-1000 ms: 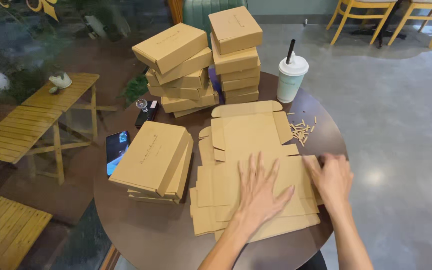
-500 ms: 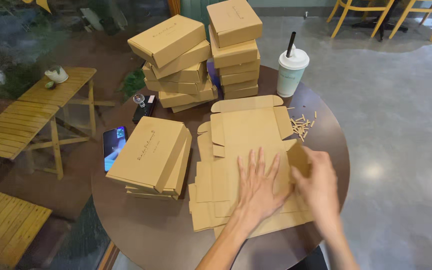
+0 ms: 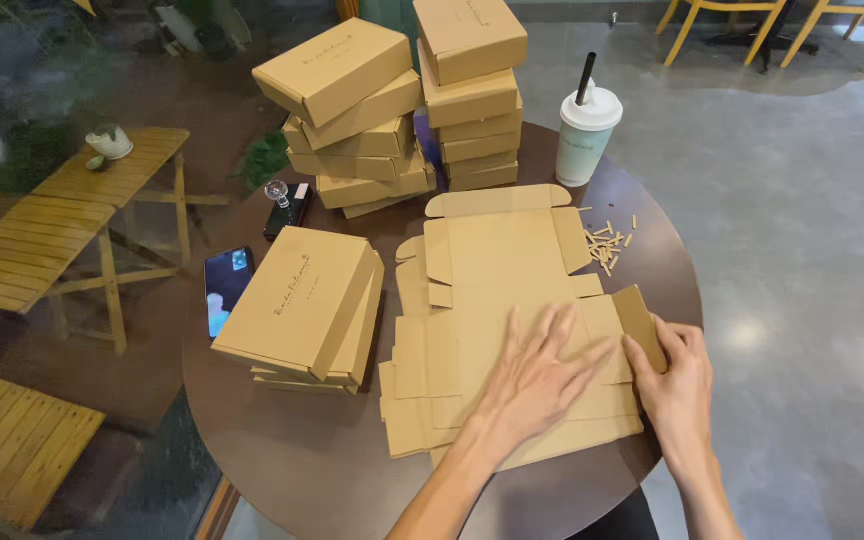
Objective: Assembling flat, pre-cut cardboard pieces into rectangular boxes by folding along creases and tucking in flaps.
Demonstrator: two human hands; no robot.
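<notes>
A stack of flat, unfolded brown cardboard box blanks (image 3: pixel 497 270) lies on the round dark table (image 3: pixel 282 465). My left hand (image 3: pixel 537 375) presses flat on the top blank, fingers spread. My right hand (image 3: pixel 674 385) pinches the blank's right side flap (image 3: pixel 642 325) and holds it bent upward. Folded brown boxes sit in a short pile (image 3: pixel 302 305) to the left of the blanks and in two taller piles (image 3: pixel 402 110) at the table's far side.
A white lidded cup with a black straw (image 3: pixel 585 135) stands at the far right. Small cardboard scraps (image 3: pixel 607 245) lie near it. A phone (image 3: pixel 225 285) and a small dark object (image 3: pixel 285 205) rest at the left. Wooden benches (image 3: pixel 72 215) stand on the left, yellow chairs behind.
My right hand moved in from the blank's right edge, took the side flap and raised it. My left hand stayed pressed on the blank.
</notes>
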